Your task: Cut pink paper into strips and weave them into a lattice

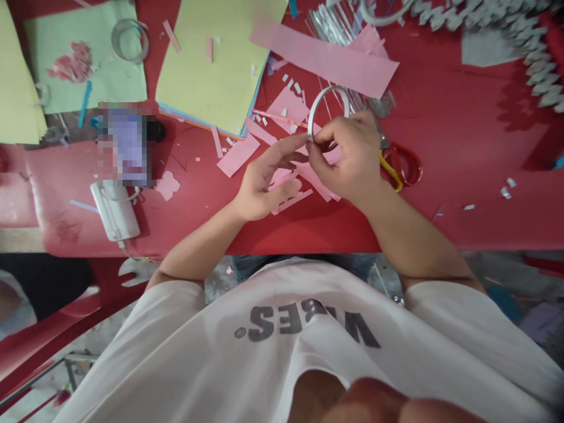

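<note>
My right hand pinches the near edge of a roll of white tape, holding it tilted above the red table. Close beside it, my left hand has its fingers apart, the index fingertip reaching the tape's edge and the thumb stretched out below. Whether that fingertip touches the tape I cannot tell. Beneath both hands lie cut pink paper strips and small white bits. Just right of my right hand rest scissors with red and yellow handles, partly hidden by the wrist.
A stack of yellow paper lies at the back, with a long pink strip to its right. Green paper carries another tape roll. A white power bank sits at left. Grey folded chains line the far right.
</note>
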### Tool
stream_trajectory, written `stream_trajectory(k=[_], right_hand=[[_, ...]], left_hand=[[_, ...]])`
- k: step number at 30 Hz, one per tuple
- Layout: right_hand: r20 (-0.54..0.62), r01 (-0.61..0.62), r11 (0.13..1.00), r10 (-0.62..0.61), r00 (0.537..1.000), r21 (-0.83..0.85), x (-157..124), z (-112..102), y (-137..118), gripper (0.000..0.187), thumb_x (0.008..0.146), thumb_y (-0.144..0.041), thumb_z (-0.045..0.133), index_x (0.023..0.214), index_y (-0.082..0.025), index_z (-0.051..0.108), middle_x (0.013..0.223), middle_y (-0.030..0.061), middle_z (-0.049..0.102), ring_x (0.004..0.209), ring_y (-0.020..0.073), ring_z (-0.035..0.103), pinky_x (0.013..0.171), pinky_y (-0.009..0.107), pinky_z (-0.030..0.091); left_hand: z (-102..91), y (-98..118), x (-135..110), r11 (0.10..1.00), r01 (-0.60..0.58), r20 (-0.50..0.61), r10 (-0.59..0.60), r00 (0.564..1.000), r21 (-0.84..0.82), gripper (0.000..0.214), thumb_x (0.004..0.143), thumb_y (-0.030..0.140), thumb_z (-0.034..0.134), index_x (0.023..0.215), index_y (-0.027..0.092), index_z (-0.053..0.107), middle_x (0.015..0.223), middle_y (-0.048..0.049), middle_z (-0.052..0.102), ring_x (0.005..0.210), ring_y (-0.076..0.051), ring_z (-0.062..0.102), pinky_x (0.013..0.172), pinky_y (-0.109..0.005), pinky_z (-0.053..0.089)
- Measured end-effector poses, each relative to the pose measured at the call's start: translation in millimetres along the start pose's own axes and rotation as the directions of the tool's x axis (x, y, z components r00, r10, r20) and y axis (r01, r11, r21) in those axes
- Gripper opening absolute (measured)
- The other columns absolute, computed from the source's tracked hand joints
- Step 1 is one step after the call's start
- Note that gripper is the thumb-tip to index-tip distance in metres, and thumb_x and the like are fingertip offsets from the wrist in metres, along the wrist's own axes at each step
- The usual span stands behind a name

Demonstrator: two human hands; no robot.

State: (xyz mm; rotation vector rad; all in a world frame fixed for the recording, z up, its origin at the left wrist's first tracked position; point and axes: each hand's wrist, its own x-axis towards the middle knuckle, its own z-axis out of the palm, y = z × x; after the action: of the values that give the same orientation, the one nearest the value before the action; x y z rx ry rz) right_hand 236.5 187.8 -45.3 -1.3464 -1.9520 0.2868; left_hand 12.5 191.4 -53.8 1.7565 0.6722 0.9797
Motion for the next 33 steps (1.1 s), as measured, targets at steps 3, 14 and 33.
stream_trajectory(k=[3, 14, 33], right_hand=[[0.045, 0.004, 1.0, -0.003, 0.999, -0.007, -0.2, 0.9, -1.1, 0.017, 0.109, -0.042, 0.056, 0.1, -0.029, 0.063, 0.089, 0.0025, 0.074, 0.087, 0.0277, 0.074, 0.107, 0.059, 0.052], [0.068, 0.035, 0.998, -0.031, 0.997, -0.06, 0.6, 2.5, -12.2, 0.016, 0.108, -0.035, 0.054, 0.094, -0.029, 0.059, 0.085, 0.0023, 0.074, 0.08, 0.0263, 0.071, 0.102, 0.057, 0.049], [-0.007, -0.005, 0.986, 0.006, 1.0, 0.164, -11.5, 13.0, -32.7, 0.018, 0.103, -0.037, 0.059, 0.086, -0.029, 0.059, 0.079, -0.0004, 0.07, 0.077, 0.0224, 0.065, 0.095, 0.05, 0.057]], left_hand=[[2.2, -4.5, -0.6, 1.0, 0.007, -0.162, -0.008, 0.987, -0.006, 0.05, 0.101, 0.059, 0.07, 0.145, 0.038, 0.063, 0.14, -0.0059, 0.072, 0.117, -0.026, 0.078, 0.101, -0.047, 0.067], [4.0, -8.1, -1.6, 0.99, -0.086, -0.11, 0.098, 0.989, 0.109, 0.058, 0.1, 0.049, 0.073, 0.155, 0.036, 0.059, 0.136, -0.0055, 0.077, 0.106, -0.023, 0.081, 0.095, -0.042, 0.069], [11.0, 2.1, 2.9, 0.947, 0.245, -0.3, -0.299, 0.906, -0.206, 0.039, 0.095, 0.062, 0.077, 0.083, 0.025, 0.069, 0.064, 0.003, 0.059, 0.053, -0.009, 0.055, 0.051, -0.027, 0.047]])
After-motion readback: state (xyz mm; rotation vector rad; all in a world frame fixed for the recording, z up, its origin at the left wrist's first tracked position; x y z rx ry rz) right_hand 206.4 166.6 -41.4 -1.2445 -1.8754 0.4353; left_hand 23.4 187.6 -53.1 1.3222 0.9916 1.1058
